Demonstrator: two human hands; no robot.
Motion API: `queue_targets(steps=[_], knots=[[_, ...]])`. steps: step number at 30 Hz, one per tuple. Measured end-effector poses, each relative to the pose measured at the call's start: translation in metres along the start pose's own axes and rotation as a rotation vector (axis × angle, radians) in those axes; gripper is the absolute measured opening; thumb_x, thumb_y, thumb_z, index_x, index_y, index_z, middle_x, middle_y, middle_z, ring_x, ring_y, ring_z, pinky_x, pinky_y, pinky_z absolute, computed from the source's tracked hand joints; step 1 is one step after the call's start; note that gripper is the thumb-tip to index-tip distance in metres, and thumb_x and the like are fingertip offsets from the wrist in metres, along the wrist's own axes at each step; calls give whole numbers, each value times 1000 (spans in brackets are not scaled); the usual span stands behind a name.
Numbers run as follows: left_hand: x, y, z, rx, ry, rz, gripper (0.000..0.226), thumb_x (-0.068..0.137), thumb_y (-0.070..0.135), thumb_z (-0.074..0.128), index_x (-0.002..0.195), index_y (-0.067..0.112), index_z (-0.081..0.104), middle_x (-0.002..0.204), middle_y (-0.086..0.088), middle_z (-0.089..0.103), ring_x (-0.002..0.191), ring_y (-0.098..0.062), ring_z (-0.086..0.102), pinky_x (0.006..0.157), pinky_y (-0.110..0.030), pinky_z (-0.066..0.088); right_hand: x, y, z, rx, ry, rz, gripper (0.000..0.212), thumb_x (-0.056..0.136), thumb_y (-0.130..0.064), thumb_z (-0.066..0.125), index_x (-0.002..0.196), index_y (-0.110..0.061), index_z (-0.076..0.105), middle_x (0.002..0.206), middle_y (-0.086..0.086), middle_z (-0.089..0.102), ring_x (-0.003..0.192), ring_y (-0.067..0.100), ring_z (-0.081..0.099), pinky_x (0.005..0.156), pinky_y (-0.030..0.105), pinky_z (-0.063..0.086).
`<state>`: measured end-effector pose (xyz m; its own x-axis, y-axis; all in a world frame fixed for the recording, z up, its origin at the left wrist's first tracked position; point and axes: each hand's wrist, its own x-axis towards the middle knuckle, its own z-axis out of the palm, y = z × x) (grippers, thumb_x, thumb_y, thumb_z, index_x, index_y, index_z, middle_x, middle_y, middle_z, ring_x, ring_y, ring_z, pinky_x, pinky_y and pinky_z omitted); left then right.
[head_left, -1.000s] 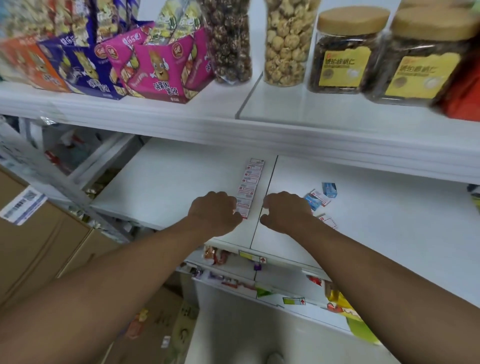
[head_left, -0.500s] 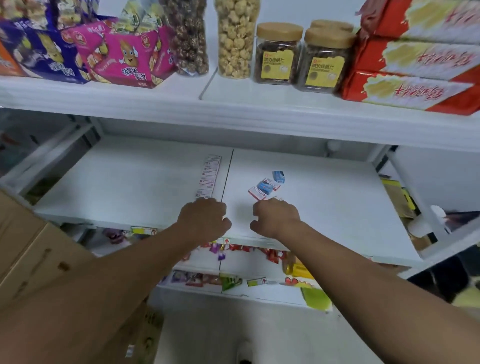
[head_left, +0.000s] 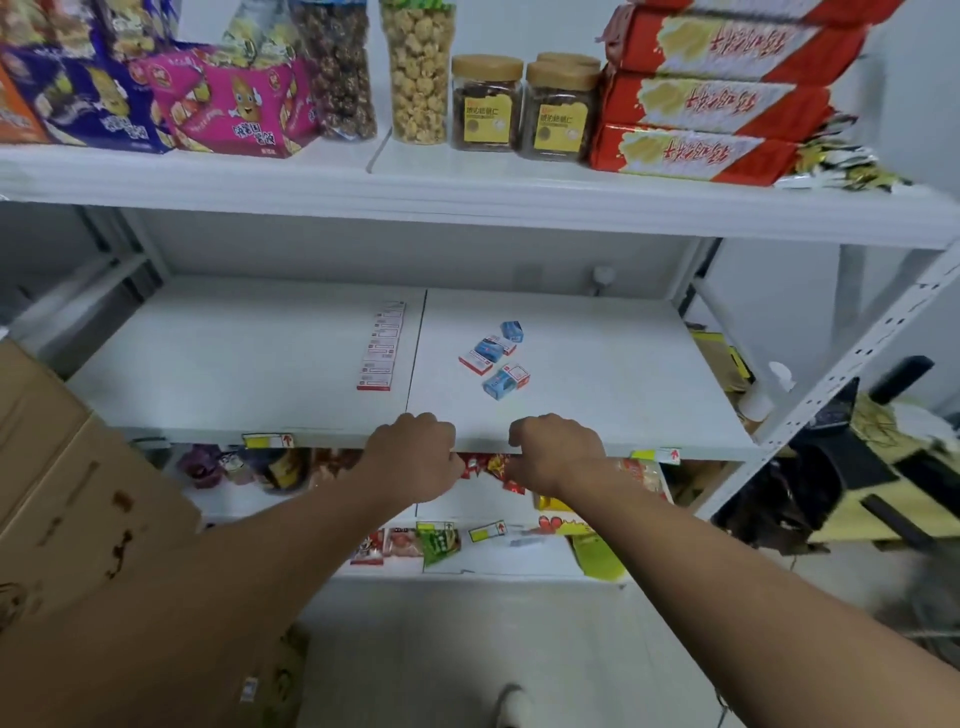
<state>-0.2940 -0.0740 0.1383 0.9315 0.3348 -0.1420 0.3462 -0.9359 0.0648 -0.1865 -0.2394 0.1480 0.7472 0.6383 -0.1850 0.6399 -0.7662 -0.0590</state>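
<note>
- I'm facing a white metal shop rack; the upper shelf (head_left: 467, 208) is fully stocked, with a pink snack carton (head_left: 239, 109), popcorn jars (head_left: 418, 78), nut jars (head_left: 485, 104) and red biscuit packs (head_left: 701, 150) all pushed to the front so their faces show
- The middle shelf (head_left: 597, 374) below it is almost bare, which is why it serves as my working surface
- A strip of price labels (head_left: 382, 348) lies flat just left of the seam between the two shelf boards, running front to back, where I can reach it
- A few small boxes (head_left: 496, 358), blue and white with red trim, sit loose in a cluster just right of that seam, apart from the strip
- My left hand (head_left: 415, 457) and right hand (head_left: 558, 452) are side by side at the shelf's front lip, one on each side of the seam, near the labels and boxes but touching neither
- The fingers of both hands are curled under with the knuckles up; I cannot tell whether they grip the lip, pinch something small or hold nothing, since the palms are hidden
- A yellow price tag (head_left: 267, 440) is clipped to the lip left of my hands, so I judge the labels are meant for this edge
- Snack packets (head_left: 483, 465) fill the shelf beneath, and a cardboard box (head_left: 67, 493) stands at my left, close enough to restock from
</note>
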Motion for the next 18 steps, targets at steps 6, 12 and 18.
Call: queue_targets(steps=[6, 12, 18], knots=[[-3, 30, -8, 24, 26, 2, 38, 99, 46, 51, 126, 25, 68, 119, 1, 65, 108, -24, 60, 89, -42, 54, -15, 33, -14, 23, 3, -1, 41, 88, -46, 66, 125, -28, 66, 119, 2, 68, 104, 27, 65, 80, 36, 52], [12, 62, -19, 50, 19, -73, 40, 100, 49, 52, 129, 26, 67, 123, 0, 66, 108, -23, 63, 90, -43, 56, -14, 73, -20, 35, 2, -40, 39, 89, -42, 67, 126, -29, 65, 119, 1, 67, 104, 27, 65, 78, 36, 50], [26, 100, -18, 70, 20, -101, 42, 100, 48, 51, 132, 26, 65, 123, 0, 64, 112, -24, 61, 90, -42, 53, -6, 119, -28, 44, -1, -81, 41, 90, -42, 65, 128, -30, 63, 124, 1, 66, 108, 27, 64, 79, 36, 50]])
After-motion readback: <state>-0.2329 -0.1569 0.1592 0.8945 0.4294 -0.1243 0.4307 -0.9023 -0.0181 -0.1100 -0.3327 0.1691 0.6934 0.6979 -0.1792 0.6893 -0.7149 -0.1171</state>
